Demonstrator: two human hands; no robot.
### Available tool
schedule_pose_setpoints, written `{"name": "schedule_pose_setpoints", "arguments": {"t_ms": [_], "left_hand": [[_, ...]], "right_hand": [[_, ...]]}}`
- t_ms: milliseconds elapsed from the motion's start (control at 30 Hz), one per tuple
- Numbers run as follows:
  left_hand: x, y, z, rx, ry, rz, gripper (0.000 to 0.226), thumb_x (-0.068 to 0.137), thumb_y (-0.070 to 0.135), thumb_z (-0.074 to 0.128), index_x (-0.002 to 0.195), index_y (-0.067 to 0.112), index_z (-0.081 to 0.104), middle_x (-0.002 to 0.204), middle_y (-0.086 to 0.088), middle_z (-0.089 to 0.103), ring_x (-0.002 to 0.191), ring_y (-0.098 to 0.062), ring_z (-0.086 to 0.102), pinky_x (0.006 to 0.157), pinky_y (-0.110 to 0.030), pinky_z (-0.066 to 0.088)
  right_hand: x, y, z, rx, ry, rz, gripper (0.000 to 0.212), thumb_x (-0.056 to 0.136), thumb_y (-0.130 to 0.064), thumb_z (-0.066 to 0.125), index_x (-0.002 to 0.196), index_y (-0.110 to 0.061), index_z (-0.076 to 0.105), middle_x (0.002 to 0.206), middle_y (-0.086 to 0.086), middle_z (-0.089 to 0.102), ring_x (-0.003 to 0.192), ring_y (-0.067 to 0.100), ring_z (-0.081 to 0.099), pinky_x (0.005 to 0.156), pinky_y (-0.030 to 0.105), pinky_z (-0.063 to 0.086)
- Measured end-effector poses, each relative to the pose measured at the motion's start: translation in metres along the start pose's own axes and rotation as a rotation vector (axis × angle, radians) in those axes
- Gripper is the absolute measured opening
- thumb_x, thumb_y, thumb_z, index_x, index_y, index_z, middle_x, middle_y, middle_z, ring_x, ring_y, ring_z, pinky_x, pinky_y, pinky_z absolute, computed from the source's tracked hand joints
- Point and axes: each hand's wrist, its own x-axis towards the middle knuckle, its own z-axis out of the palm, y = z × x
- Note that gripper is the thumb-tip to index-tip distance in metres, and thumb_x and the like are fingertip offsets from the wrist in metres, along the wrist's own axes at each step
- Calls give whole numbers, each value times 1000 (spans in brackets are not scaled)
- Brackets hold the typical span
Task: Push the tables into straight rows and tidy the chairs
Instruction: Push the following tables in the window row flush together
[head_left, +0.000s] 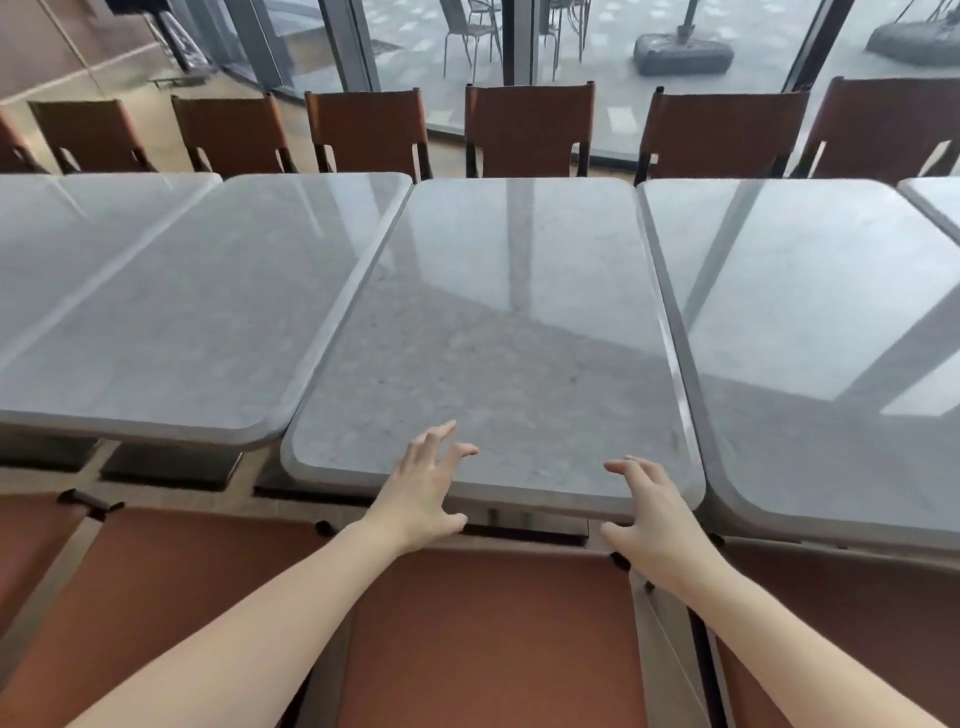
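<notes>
No logos or writing anywhere that I could read. The middle table (498, 332) was a glossy grey speckled stone-look slab with rounded corners, long axis running away from the person toward the window (623, 62), near edge sticking out past the left neighbour table (171, 312). Left hand (421, 493) and right hand (654, 514) were both at that near edge, fingers spread loose over the top, thumbs under the rim, not really clamped. Brown leather-ish chairs (530, 130) lined the far side.
</notes>
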Motion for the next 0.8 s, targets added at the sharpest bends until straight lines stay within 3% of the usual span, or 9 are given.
{"name": "schedule_pose_setpoints", "arguments": {"t_ms": [67, 167, 267, 367, 467, 567, 667, 800], "left_hand": [[13, -7, 2, 18, -12, -19, 81, 80, 35, 76, 146, 37, 30, 164, 5, 2, 154, -28, 3, 123, -48, 19], [32, -21, 8, 59, -48, -33, 91, 76, 45, 80, 148, 39, 25, 164, 5, 3, 154, -30, 3, 123, -57, 8], [49, -37, 11, 194, -106, -19, 96, 68, 60, 79, 145, 41, 24, 156, 6, 17, 145, -28, 15, 119, -51, 23], [71, -51, 5, 361, -108, 124, 95, 61, 74, 72, 132, 38, 21, 135, 1, 27, 126, -27, 24, 113, -48, 31], [86, -69, 13, 406, -75, 290, 99, 52, 84, 57, 127, 32, 20, 129, -4, 23, 140, -34, 18, 117, -71, 10], [90, -83, 27, 312, -46, 305, 113, 53, 88, 52, 145, 40, 8, 155, 0, 5, 154, -34, -8, 114, -72, -11], [92, -85, 30, 358, -56, 305, 121, 54, 93, 44, 150, 48, -14, 168, -2, -16, 154, -31, -21, 114, -69, -15], [92, -84, 29, 354, -61, 283, 124, 54, 96, 42, 153, 46, -12, 169, -3, -13, 153, -29, -23, 116, -72, -10]], "right_hand": [[16, 0, 7, -77, -31, 15, 75, 88, -20, 65, 154, -28, 28, 163, 1, 16, 147, 21, 24, 110, 38, 38], [39, -1, 17, -251, -71, 14, 87, 87, -33, 67, 157, -31, 16, 166, 9, 4, 151, 29, 13, 117, 44, 29], [63, 1, 26, -363, -144, -108, 96, 84, -47, 69, 159, -30, 9, 167, 9, -8, 154, 30, 2, 123, 42, 16], [95, 6, 30, -494, -189, -242, 109, 76, -65, 67, 159, -33, 4, 167, 3, -16, 154, 26, -15, 125, 50, -1], [116, 17, 36, -574, -150, -275, 123, 63, -84, 55, 158, -39, -10, 166, 1, -21, 152, 25, -26, 122, 54, -13], [118, 29, 47, -613, -23, -365, 123, 59, -90, 45, 160, -35, 0, 169, 5, -6, 155, 26, -14, 123, 55, -6], [119, 35, 55, -606, 35, -400, 124, 57, -90, 49, 160, -29, 20, 167, 10, 17, 155, 30, 7, 122, 60, 11], [118, 34, 52, -625, 18, -389, 123, 60, -93, 43, 161, -32, 8, 169, 7, 5, 156, 26, -3, 124, 56, 2]]}}
